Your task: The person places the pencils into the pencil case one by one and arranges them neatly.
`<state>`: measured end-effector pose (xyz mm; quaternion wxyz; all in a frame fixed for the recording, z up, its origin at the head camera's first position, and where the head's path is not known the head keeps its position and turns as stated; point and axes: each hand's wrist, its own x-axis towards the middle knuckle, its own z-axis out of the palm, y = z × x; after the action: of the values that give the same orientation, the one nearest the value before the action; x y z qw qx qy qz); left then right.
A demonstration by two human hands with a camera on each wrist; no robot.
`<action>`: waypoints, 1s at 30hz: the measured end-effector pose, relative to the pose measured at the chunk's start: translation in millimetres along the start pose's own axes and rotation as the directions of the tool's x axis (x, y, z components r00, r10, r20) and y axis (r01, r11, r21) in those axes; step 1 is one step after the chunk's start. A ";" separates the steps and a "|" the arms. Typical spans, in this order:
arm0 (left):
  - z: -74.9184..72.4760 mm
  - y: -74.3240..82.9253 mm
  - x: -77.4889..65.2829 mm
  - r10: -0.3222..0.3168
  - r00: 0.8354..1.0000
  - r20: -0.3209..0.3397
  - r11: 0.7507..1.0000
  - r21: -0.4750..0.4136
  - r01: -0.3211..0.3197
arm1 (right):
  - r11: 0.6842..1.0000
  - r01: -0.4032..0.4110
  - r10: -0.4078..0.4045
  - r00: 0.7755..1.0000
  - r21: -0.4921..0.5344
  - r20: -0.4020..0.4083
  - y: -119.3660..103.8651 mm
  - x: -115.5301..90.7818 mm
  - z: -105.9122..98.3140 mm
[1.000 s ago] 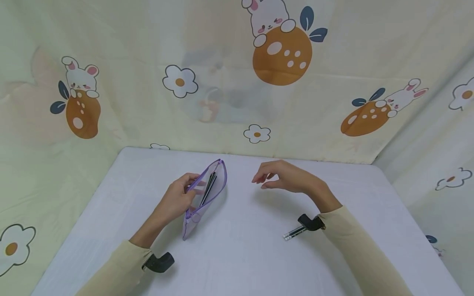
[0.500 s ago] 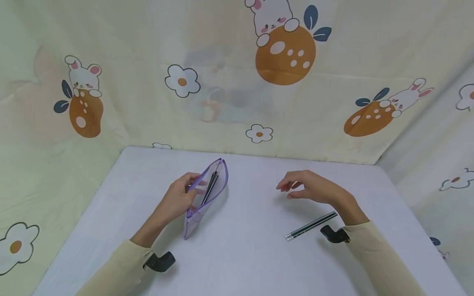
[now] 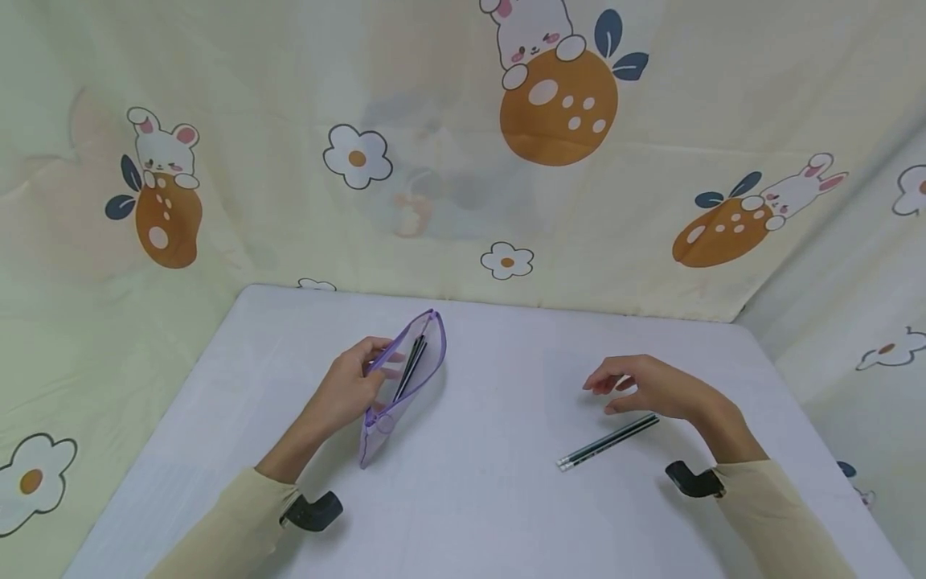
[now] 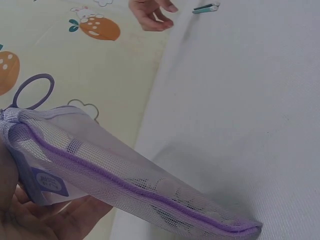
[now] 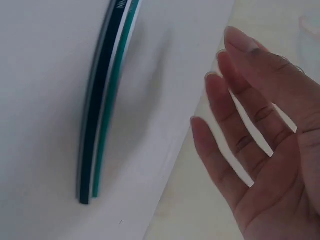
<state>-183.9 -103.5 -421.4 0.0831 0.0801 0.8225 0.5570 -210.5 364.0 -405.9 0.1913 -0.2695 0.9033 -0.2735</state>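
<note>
A mesh pencil case with purple trim stands unzipped at the left middle of the table, dark pencils showing inside its mouth. My left hand holds it by the near side, fingers reaching in over the edge. In the left wrist view the mesh case has a purple ring at one end. My right hand hovers with loosely bent fingers and nothing in them, just beyond two dark green pencils with white ends lying on the table. The right wrist view has those pencils beside the hand.
The white-covered table ends at a patterned curtain behind it, with more curtain at both sides. Each wrist wears a black camera mount, the left one low over the table, the right one near the pencils.
My right hand has moved right and toward me, from near the pencil case to the loose pencils, uncovering them in the head view. The left hand and pencil case have stayed put.
</note>
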 end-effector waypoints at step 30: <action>0.6 -0.6 0.7 -0.018 1.000 -0.010 1.000 0.009 0.018 | 0.992 -0.109 0.110 0.994 -0.062 0.019 28.2 -24.3 9.3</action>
<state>-184.5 -103.0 -422.2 0.0834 0.0704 0.8261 0.5529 -197.7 394.6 -425.1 0.2081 -0.2284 0.9223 -0.2321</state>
